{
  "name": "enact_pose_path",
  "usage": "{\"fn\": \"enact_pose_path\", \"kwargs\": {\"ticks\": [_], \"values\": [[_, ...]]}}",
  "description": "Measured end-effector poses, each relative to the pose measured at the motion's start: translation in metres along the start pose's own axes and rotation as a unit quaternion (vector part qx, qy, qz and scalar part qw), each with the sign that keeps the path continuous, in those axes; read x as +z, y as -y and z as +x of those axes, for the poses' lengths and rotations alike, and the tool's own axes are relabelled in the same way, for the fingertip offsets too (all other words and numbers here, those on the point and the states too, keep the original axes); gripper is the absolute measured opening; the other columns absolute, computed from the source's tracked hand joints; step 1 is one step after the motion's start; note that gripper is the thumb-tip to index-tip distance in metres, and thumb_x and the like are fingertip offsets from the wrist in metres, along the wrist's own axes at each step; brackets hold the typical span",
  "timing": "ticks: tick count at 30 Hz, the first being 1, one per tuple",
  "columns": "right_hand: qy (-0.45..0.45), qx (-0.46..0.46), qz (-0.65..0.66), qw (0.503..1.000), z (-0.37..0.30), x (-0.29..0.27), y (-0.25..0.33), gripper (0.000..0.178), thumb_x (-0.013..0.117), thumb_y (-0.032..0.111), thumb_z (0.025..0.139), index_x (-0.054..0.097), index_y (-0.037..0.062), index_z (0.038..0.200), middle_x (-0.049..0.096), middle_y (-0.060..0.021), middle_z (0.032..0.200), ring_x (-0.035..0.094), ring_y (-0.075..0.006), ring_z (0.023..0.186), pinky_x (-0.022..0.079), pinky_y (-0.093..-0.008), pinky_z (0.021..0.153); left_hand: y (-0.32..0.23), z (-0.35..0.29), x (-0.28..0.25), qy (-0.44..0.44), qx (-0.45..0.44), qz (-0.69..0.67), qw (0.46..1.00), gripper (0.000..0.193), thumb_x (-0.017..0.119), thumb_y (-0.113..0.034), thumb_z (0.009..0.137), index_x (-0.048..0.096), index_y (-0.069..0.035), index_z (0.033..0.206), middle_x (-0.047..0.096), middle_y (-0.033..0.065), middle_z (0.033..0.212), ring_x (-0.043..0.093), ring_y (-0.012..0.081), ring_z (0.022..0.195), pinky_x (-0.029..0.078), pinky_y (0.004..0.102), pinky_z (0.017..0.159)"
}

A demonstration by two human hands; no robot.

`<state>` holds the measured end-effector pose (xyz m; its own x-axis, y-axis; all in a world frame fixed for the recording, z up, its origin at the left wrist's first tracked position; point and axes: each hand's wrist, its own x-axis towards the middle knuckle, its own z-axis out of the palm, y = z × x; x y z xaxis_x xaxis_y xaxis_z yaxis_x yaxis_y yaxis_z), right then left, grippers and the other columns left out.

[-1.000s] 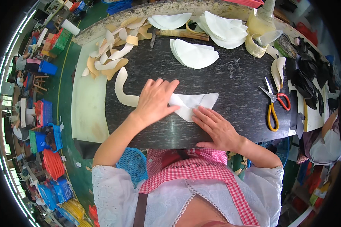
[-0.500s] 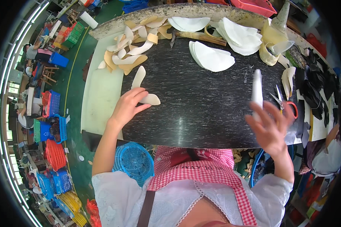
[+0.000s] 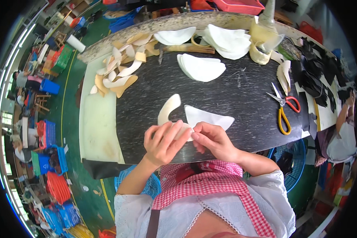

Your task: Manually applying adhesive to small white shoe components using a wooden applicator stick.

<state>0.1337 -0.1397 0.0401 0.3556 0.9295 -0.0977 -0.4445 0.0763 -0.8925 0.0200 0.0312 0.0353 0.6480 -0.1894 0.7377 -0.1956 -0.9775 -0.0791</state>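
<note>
My left hand (image 3: 162, 143) is closed around a curved, cream-coloured cut piece (image 3: 168, 108) near the front of the dark tabletop. One arm of the piece sticks out above my fingers; the other end passes under them toward my right hand. With thumb and forefinger pinched, my right hand (image 3: 215, 139) meets that end. Just beyond my right hand is a white, roughly triangular sheet piece (image 3: 209, 117), its lower edge partly hidden by the hand. Whether the sheet lies flat or is also touched by the fingers, I cannot tell.
Scissors (image 3: 282, 107) with red and yellow handles lie open at the right. Stacked white pieces (image 3: 202, 67) and a heap of cream-and-tan curved pieces (image 3: 119, 75) sit farther back. A yellowish container (image 3: 261, 49) stands at the back right. Black scraps (image 3: 315, 71) lie beyond the scissors.
My left hand has moved right and nearer with the curved piece. My right hand came from the far right to meet it; the white piece it carried is now beside both hands. The view has shifted.
</note>
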Motion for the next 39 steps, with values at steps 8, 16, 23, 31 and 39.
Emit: {"fn": "enact_pose_path", "kwargs": {"ticks": [8,16,23,31,39], "values": [[-0.001,-0.203,-0.208,0.957,-0.011,0.013,0.025,0.015,0.064,0.008,0.090,0.060,0.0015,0.077,0.054,-0.0010,0.064,0.046,-0.0058,0.056,0.036,-0.0259,0.050,0.004,0.037,-0.024,0.112,-0.158,-0.500,0.844,0.042,0.089,-0.018,0.060,0.065,-0.004,0.092,0.064,0.0113,0.092,0.065,0.0239,0.080,0.051,0.0316,0.068],[0.039,-0.170,-0.199,0.964,-0.012,0.005,0.014,0.018,0.066,0.008,0.089,0.059,0.0023,0.073,0.059,-0.0018,0.065,0.054,-0.0083,0.061,0.041,-0.0267,0.054,0.000,0.040,-0.022,0.230,-0.232,-0.601,0.730,0.020,0.079,-0.008,0.073,0.063,-0.005,0.084,0.061,0.0091,0.096,0.062,0.0197,0.089,0.048,0.0328,0.076],[-0.022,-0.114,0.146,0.983,-0.017,-0.019,0.001,0.019,0.063,0.007,0.080,0.053,0.0045,0.064,0.056,-0.0227,0.130,0.054,-0.0239,0.117,0.043,-0.0343,0.099,-0.013,-0.016,0.030,-0.128,-0.437,-0.867,0.202,0.028,0.050,-0.025,0.095,0.061,-0.009,0.114,0.050,0.0211,0.133,0.045,0.0354,0.126,0.031,0.0487,0.109],[-0.019,0.064,0.074,0.995,-0.045,-0.058,0.010,0.025,0.057,0.019,0.090,0.045,0.0086,0.070,0.041,0.0033,0.055,0.037,-0.0071,0.046,0.030,-0.0222,0.044,0.005,0.004,0.002,-0.117,-0.280,-0.897,0.322,0.036,0.040,-0.043,0.100,0.051,-0.023,0.127,0.045,0.0009,0.086,0.050,0.0135,0.068,0.033,0.0595,0.104],[0.132,-0.177,-0.506,0.834,-0.042,-0.039,0.023,0.032,0.079,0.024,0.071,0.069,0.0061,0.096,0.061,-0.0081,0.114,0.057,-0.0228,0.106,0.045,-0.0367,0.087,0.013,0.003,-0.020,-0.115,-0.336,-0.714,0.604,0.039,0.055,-0.049,0.093,0.049,-0.011,0.097,0.051,0.0087,0.089,0.055,0.0160,0.064,0.052,0.0392,0.069]]}}
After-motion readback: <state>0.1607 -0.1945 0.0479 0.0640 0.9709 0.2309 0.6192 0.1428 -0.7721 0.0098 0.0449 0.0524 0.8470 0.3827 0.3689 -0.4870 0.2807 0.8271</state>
